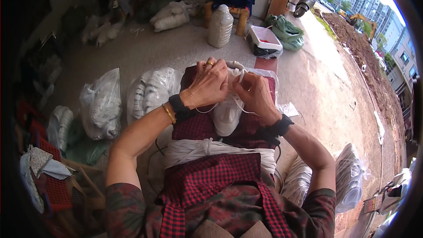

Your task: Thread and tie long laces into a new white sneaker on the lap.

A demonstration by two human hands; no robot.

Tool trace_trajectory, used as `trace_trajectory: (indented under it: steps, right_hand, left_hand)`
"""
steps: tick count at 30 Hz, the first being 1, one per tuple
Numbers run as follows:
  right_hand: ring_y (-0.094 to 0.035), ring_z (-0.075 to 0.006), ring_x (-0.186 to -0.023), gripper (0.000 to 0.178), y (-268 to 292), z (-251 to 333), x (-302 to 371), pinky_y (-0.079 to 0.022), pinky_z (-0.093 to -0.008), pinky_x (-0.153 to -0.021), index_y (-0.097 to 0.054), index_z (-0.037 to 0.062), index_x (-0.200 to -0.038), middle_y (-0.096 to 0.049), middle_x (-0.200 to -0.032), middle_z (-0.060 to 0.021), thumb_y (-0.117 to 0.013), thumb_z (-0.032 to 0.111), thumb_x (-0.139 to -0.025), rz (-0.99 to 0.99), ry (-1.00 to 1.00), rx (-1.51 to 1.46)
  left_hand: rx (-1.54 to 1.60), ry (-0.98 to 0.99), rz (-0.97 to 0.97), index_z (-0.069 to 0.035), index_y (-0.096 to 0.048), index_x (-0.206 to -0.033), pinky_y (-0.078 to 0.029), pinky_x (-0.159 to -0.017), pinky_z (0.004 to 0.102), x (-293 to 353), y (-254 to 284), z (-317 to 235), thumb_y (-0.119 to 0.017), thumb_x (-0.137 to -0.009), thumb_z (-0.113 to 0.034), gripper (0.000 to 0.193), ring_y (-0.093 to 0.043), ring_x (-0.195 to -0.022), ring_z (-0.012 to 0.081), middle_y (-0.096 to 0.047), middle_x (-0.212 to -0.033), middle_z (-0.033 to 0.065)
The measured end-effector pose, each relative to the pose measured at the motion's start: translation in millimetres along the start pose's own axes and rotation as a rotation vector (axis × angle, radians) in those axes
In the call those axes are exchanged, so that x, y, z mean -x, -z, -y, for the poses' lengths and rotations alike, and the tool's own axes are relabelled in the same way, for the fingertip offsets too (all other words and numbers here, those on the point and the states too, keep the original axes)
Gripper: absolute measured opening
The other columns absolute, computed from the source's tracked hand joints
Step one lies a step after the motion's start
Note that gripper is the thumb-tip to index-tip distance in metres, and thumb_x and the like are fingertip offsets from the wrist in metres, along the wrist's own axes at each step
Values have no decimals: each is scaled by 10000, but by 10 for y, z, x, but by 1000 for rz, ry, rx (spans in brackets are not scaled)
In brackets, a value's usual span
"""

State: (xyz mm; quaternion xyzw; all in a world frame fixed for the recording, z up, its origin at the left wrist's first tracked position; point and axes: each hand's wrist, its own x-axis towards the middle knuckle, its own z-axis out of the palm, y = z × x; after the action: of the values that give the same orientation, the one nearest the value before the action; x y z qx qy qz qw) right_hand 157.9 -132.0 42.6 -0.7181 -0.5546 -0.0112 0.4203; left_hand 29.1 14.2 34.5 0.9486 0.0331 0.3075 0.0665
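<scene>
A white lace-up shoe lies across my lap with its toe toward me. At the shoe's left side my left hand has its fingers curled in against the upper by the lacing; the fingertips are partly hidden. On the opposite side my right hand pinches a white shoelace, which stands up in a loop above the tongue. Loose lace ends hang out to both sides of the shoe. Under it is a dark red checked apron, and a bundle of white laces is tied across my thighs.
Clear bags of white shoes stand on the floor at left, with more bagged bundles at lower right. Ahead are a large plastic jug, a white bin and a green sack. A red basket stands at left.
</scene>
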Motion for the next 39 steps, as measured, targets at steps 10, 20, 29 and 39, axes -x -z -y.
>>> trace_trajectory:
  steps: [10, 20, 29, 39]
  right_hand:
    - [-662, -333, -734, 167, 61, -132, 52, -501, -428, -622, -671, 17, -814, -639, -844, -145, -675, 182, -842, 66, 180, 251]
    - [-650, -364, -758, 140, -192, -160, 43, -511, -478, -646, -613, 25, -767, -623, -859, -132, -628, 153, -824, -24, 215, 310]
    - [-679, -350, -798, 105, -149, -135, 3, -540, -461, -674, -655, -6, -782, -665, -890, -155, -645, 97, -773, 25, 207, 243]
    - [-501, -42, -586, 354, 370, -346, 18, -395, -219, -505, -759, 12, -961, -628, -699, 27, -626, 338, -994, 101, -233, -738]
  left_hand:
    - [-110, -53, -7, -119, -635, -733, -304, -934, 446, -102, 134, -33, -704, -681, -134, 88, -502, -1024, 241, -558, -972, 24]
    - [-223, -29, 110, -122, -686, -731, -314, -923, 454, -152, 110, -56, -709, -678, -176, 79, -516, -1022, 263, -570, -974, 58]
    - [-287, -134, 78, -99, -686, -797, -325, -905, 445, -201, 37, -27, -678, -702, -154, 110, -517, -1022, 277, -571, -970, 64]
    - [-66, 103, -274, -50, -567, -614, -490, -744, 414, 134, 721, 483, -675, -635, -47, 110, -611, -821, 330, -608, -879, 114]
